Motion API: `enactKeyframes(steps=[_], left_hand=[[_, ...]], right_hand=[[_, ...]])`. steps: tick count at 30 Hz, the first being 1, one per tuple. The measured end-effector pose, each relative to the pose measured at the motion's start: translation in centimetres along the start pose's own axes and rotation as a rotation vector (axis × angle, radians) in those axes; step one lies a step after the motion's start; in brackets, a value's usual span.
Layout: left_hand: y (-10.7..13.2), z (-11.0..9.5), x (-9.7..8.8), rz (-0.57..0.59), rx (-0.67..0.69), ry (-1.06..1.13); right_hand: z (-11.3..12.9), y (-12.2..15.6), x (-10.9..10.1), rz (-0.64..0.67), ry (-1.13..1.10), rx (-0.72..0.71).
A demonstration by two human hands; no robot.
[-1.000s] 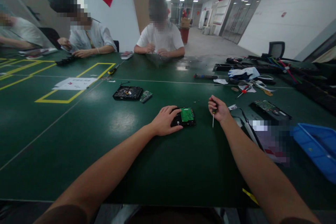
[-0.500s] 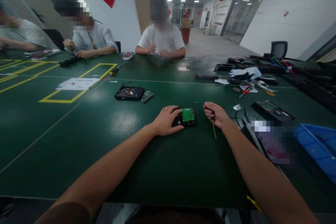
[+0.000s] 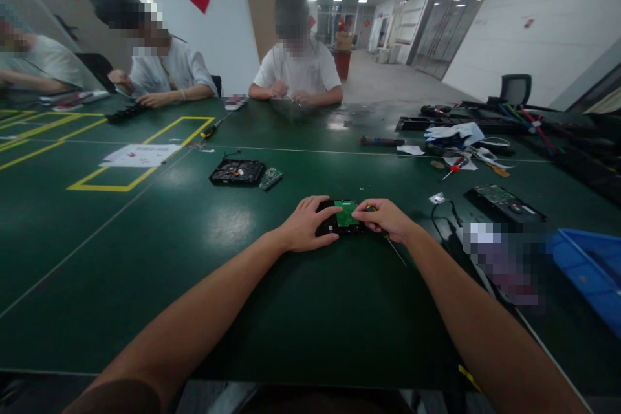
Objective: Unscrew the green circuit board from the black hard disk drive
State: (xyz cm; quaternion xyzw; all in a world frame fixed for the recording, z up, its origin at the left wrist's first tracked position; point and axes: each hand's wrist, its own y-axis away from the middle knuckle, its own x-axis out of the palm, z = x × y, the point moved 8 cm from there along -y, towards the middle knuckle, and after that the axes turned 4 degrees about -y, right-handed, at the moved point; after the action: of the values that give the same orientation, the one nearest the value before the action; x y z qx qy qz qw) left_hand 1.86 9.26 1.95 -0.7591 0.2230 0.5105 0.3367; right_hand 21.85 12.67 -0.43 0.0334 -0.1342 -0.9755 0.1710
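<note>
A black hard drive (image 3: 328, 222) with a green circuit board (image 3: 345, 217) on its upper face lies flat on the table. My left hand (image 3: 303, 225) grips its left part, the thumb along the near edge and the fingers across the top. Over the drive's right end is my right hand (image 3: 385, 217), its fingertips pinched together at the board. Whether a small part is between those fingertips I cannot tell. That same hand keeps a screwdriver (image 3: 396, 252) tucked in the palm, the thin shaft pointing down toward me and the handle mostly hidden.
Left of the drive are an opened black drive case (image 3: 237, 172) and a loose circuit board (image 3: 270, 178). Tiny pieces lie just beyond my hands. To the right are another hard drive (image 3: 504, 203), a blue bin (image 3: 587, 272), cables and gloves (image 3: 453, 135). Co-workers sit across the table.
My right hand has moved left, from beside the hard drive to over its right end, with the screwdriver still in the palm. My left hand stays on the drive.
</note>
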Motion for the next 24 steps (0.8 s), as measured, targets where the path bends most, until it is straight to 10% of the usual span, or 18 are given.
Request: enactKeyframes(steps=[24], left_hand=[[-0.1,-0.5,-0.1,0.003,0.052,-0.038]], right_hand=[[2.1,0.3,0.6,-0.098,0.570,-0.186]])
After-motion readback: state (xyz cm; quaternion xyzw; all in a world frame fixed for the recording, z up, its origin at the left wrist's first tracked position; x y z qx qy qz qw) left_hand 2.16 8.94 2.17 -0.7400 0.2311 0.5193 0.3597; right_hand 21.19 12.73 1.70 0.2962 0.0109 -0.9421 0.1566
